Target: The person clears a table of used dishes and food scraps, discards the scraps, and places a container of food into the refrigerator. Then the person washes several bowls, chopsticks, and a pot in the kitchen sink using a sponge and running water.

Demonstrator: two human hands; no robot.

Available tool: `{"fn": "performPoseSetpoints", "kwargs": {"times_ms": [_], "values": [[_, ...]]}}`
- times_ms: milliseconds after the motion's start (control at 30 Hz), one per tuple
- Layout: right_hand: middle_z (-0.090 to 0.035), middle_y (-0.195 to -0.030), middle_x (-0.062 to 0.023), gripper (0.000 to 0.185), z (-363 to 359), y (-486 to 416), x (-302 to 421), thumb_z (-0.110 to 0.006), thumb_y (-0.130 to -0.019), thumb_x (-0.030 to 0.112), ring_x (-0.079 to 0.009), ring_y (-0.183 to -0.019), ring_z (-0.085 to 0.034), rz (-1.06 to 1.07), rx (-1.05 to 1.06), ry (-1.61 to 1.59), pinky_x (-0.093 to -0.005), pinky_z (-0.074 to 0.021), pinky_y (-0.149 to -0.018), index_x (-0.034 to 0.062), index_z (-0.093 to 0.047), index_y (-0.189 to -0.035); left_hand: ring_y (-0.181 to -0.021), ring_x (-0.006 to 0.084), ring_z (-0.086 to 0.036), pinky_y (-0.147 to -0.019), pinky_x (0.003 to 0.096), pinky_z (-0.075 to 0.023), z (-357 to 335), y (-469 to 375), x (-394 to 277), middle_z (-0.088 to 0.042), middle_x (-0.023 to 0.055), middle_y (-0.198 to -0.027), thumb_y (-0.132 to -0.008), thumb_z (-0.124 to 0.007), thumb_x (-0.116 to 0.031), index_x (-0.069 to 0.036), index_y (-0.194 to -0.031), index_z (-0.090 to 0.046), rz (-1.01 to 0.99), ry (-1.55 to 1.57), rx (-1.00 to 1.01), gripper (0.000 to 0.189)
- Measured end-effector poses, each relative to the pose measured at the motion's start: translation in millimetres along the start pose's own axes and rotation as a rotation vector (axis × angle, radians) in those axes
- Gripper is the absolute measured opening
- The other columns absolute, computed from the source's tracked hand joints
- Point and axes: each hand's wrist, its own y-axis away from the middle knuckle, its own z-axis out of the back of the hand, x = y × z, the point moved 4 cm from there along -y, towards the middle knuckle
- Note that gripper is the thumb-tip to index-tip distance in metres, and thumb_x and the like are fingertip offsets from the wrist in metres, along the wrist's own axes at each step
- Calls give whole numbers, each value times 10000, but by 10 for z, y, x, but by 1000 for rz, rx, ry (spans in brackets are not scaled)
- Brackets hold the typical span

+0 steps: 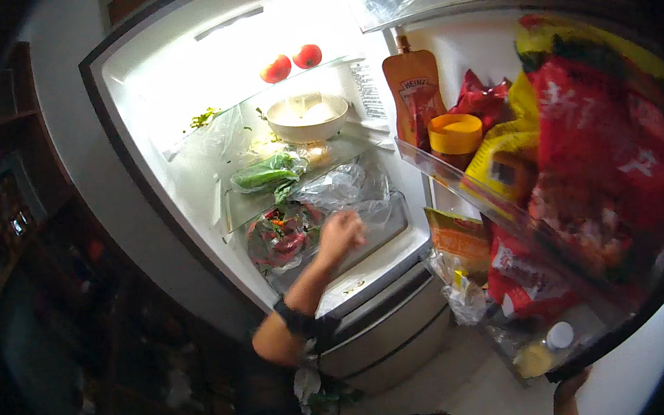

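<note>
My left hand reaches into a lit, open refrigerator with its fingers curled. It is in front of the lower drawer, close to a crumpled clear plastic bag; whether it grips any of the plastic cannot be made out. To its left, a clear bag of dark red food with green and orange bits rests low in the compartment. At the lower right my right hand holds the bottom edge of the refrigerator door, its fingers partly hidden.
Two tomatoes sit on the upper glass shelf. Below are a white bowl and bagged green vegetables. Door racks hold a Heinz pouch, an orange-lidded jar and large red packets. A closed lower drawer front lies beneath.
</note>
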Motion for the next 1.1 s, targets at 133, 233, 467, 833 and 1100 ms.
{"fn": "performPoseSetpoints", "kwargs": {"times_ms": [133, 233, 467, 833, 1100], "values": [[-529, -1022, -68, 485, -46, 174, 73, -357, -894, 407, -198, -975, -502, -28, 50, 56, -351, -372, -896, 24, -464, -1172, -637, 125, -582, -592, 256, -465, -564, 1507, 788, -618, 59, -800, -877, -524, -251, 11, -1073, -541, 183, -101, 163, 328], [-547, -924, -63, 372, -233, 223, 265, -426, -886, 327, -180, -904, -510, -263, 233, 92, -306, -401, -811, 12, -506, -1068, -654, 121, -580, -618, 264, -469, -850, 2527, 1070, -627, 72, -828, -865, -537, -239, 24, -1071, -544, 361, -44, 178, 333], [-564, -764, -46, 286, -828, 319, 933, -448, -901, 254, -135, -705, -545, -496, 533, 41, -269, -447, -686, -9, -539, -965, -730, 152, -620, -669, 303, -484, -1098, 4194, 1303, -634, 93, -895, -862, -554, -299, -7, -1091, -541, 676, -554, 262, 372], [-592, -774, -92, 263, -468, -72, 1198, -442, -922, 206, -161, -702, -588, -497, 497, 76, -279, -485, -659, -22, -541, -1008, -743, 165, -629, -670, 286, -493, -1893, 3923, 1272, -618, 125, -975, -866, -541, -215, 10, -1152, -516, 759, -229, 325, 365], [-602, -786, -100, 238, 1073, -1455, 978, -444, -911, 192, -177, -675, -605, -693, 191, 166, -288, -499, -628, 1, -546, -1012, -757, 165, -628, -677, 277, -490, -3997, 2116, 1225, -608, 138, -986, -870, -535, -209, 19, -1145, -513, 647, -211, 578, 358]]}}
